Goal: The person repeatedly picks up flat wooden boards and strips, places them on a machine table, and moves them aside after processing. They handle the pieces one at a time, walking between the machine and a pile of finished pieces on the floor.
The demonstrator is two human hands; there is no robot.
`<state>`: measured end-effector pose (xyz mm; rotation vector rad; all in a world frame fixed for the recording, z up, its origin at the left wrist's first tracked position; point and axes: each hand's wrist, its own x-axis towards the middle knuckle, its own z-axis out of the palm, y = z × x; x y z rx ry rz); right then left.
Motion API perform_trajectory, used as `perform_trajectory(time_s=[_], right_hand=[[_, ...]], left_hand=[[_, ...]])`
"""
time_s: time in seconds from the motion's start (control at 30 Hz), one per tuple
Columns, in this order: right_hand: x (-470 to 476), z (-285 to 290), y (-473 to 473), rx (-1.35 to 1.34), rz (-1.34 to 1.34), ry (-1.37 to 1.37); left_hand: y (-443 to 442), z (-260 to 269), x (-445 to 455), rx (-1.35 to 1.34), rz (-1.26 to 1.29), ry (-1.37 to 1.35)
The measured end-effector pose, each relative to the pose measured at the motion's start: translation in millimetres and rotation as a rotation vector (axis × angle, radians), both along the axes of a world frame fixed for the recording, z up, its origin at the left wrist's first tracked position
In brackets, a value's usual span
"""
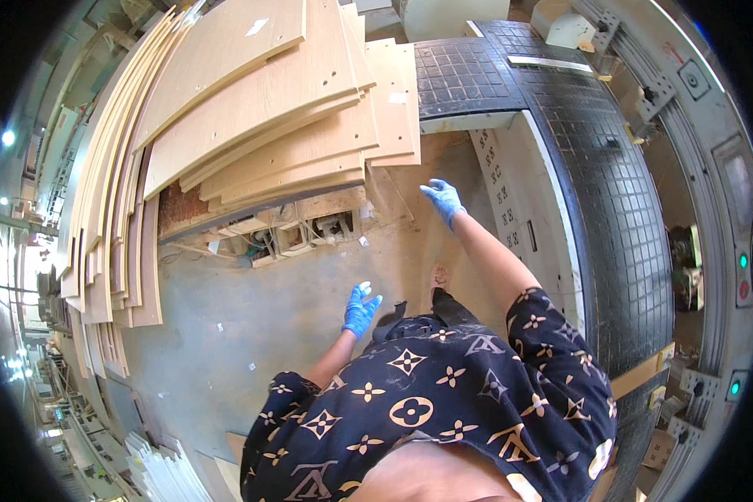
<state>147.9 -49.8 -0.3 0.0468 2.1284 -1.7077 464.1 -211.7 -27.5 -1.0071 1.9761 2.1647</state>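
Observation:
Both my hands wear blue gloves and hold nothing. My left hand hangs above the floor near my body, fingers apart. My right hand reaches further forward, its fingers slightly curled and apart, close to the near corner of the stacked panels but not touching them. Ahead and to the left lies an uneven stack of light wood-grain panels, several with small drilled holes near their edges. To the right runs a machine bed with a black gridded surface.
More boards lean in layers at the left. A metal rail beam with lit green buttons lines the far right. Below the stack are cables and wooden parts. White strips stand at the lower left. A wooden strip crosses the bed.

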Motion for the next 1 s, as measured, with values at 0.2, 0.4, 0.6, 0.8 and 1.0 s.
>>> perform_trajectory(time_s=[0.2,0.4,0.6,0.8,1.0], right_hand=[[-73.8,-11.7,-56.8,0.300,-0.060,0.106],[-95.9,-8.2,-75.5,0.278,-0.163,0.031],[-99.8,-12.4,-73.6,0.230,-0.191,0.037],[-109.6,-11.9,-68.5,0.096,-0.204,-0.037],[-125.6,-3.7,-51.5,0.026,-0.352,-0.106]], left_hand=[[-15.4,7.0,-103.8,0.283,0.155,0.030],[-37.4,7.3,-264.9,0.222,0.112,0.034],[-17.1,8.1,-363.2,-0.222,0.362,-0.023],[-21.8,32.4,-401.4,0.067,0.782,-0.095],[6.4,43.8,-371.1,-0.071,0.509,-0.062]])
